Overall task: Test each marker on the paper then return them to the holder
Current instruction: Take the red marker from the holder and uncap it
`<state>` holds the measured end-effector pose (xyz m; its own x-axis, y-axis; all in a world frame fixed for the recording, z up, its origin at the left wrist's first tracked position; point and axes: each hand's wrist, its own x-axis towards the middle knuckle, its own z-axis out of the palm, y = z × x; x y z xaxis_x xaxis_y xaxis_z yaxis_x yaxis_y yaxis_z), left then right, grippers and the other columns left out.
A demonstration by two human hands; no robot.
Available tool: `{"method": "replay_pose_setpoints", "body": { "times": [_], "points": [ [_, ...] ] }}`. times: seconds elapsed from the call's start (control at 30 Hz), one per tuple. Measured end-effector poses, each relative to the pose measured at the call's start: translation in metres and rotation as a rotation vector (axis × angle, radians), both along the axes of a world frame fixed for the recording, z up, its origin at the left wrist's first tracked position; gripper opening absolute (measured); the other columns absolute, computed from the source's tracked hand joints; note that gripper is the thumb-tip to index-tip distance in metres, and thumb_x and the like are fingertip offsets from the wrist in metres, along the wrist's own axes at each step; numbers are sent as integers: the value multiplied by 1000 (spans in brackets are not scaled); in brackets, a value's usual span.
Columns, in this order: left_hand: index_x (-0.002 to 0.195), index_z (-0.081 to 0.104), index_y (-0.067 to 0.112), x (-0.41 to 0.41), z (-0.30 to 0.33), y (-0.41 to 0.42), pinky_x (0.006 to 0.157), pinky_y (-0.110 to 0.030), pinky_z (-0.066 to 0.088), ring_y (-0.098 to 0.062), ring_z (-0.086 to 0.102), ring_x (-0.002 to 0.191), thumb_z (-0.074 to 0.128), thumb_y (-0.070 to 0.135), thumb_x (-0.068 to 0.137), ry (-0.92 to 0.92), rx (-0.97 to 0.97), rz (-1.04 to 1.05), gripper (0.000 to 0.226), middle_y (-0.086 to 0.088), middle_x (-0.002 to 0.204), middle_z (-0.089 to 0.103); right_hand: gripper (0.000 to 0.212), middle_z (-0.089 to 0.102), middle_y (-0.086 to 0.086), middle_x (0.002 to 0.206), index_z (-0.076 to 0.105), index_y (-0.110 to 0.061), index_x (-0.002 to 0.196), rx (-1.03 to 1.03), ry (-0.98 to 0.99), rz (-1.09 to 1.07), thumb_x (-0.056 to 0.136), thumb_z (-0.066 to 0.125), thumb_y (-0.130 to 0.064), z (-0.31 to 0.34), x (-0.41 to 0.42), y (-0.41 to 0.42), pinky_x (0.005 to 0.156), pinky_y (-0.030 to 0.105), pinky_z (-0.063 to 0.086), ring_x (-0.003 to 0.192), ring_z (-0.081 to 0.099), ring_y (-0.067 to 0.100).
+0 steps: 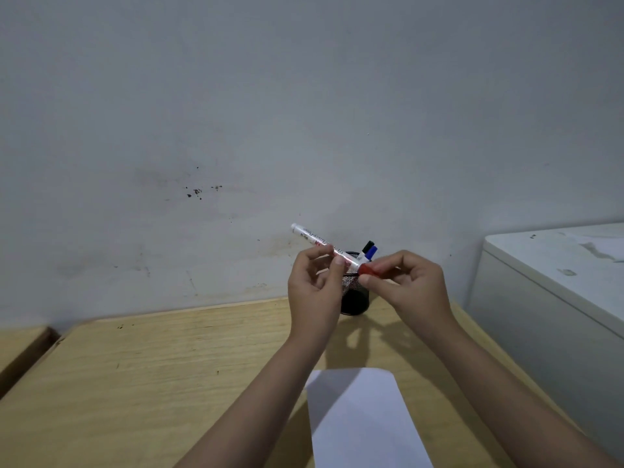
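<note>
A white marker (315,239) with a red cap (366,269) is held up in front of the wall, slanting from upper left to lower right. My left hand (314,287) pinches its white barrel. My right hand (405,285) grips the red cap, which sits on the marker's end. Behind my hands a black mesh holder (354,300) stands at the back of the wooden table, with a black-capped marker (367,247) and a blue-capped marker (372,252) sticking out of it. A white sheet of paper (361,420) lies on the table below my forearms.
The wooden table (152,373) ends at a stained grey wall (236,146). A white cabinet (557,282) stands close on the right. Another wooden surface (17,346) lies at the far left, across a gap.
</note>
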<state>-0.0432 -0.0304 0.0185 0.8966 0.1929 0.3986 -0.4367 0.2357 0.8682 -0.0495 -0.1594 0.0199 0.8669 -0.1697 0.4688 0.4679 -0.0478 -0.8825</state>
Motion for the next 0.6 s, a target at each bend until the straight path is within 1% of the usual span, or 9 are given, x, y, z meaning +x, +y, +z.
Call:
{"method": "replay_pose_setpoints", "body": {
  "times": [0.1,0.17,0.23,0.3,0.37,0.43,0.47,0.53,0.6],
  "points": [
    [100,59,5,-8,3,8,59,-13,49,1,61,59,65,2,82,-14,20,44,19,1,75,63,17,75,-2,71,71,-11,70,-88,25,45,67,79,4,-3,-11,5,70,21,55,69,69,11],
    [96,61,8,-11,4,15,60,-14,49,0,60,61,66,1,81,-18,57,83,17,0,76,63,14,75,4,76,74,-16,71,-160,29,51,71,78,-3,0,-16,5,72,25,57,73,70,15],
    [90,65,12,-14,5,22,58,-14,49,1,62,65,66,2,81,-35,134,119,14,2,79,66,14,74,4,75,72,-20,70,-184,6,-14,75,75,-8,6,-17,5,68,19,54,68,67,8],
    [81,67,20,-18,3,28,58,-17,50,0,63,68,66,4,81,-61,239,135,16,9,74,69,13,71,3,72,71,-23,70,-156,-23,-78,77,74,-12,12,-17,6,64,13,49,62,62,4],
    [76,66,28,-23,2,30,62,-17,50,1,65,71,68,7,79,-64,336,131,22,14,74,71,7,66,6,67,72,-22,71,-135,-3,-96,78,74,-19,15,-17,10,60,16,47,59,55,9],
    [77,63,28,-28,1,31,63,-14,48,1,65,73,69,8,77,-72,390,128,21,13,78,70,10,62,10,65,72,-19,70,-120,59,-82,78,74,-25,16,-16,17,58,25,45,57,51,14],
    [78,62,27,-29,1,32,65,-14,48,-1,65,75,70,8,77,-82,404,131,20,11,81,71,13,61,11,65,71,-18,70,-107,94,-81,78,73,-27,16,-16,20,58,27,44,56,50,15],
    [80,61,24,-32,2,36,69,-16,50,-5,68,82,70,7,78,-95,393,112,20,7,89,73,17,62,7,63,71,-15,71,-75,145,-105,78,73,-30,16,-15,25,56,27,44,51,51,10],
    [82,60,22,-34,2,40,69,-17,51,-7,69,87,69,3,78,-105,369,74,21,6,92,74,21,63,5,61,71,-10,76,-43,195,-100,79,72,-32,16,-16,29,52,26,46,47,54,5]
  ]
}}
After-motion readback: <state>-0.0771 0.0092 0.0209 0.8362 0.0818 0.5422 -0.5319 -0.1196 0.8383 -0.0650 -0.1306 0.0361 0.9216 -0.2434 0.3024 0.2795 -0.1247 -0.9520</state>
